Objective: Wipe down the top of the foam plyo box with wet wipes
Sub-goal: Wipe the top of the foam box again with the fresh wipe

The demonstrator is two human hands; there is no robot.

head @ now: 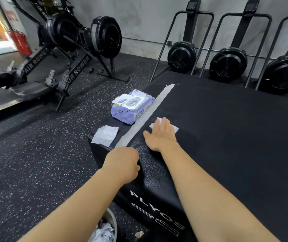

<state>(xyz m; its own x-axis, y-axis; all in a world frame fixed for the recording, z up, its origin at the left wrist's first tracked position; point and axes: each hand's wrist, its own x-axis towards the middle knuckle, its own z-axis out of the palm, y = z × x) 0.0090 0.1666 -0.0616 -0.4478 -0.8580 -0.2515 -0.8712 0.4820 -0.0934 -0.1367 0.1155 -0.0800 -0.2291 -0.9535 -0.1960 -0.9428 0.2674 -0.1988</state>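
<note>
The right hand lies flat with straight fingers, its grip open, pressing a white wipe onto the top of the black foam box near its left edge. The left hand rests at the box's near corner, fingers bent under; I cannot tell whether its grip holds anything. On a lower box alongside sit a pack of wipes and a loose wipe.
</note>
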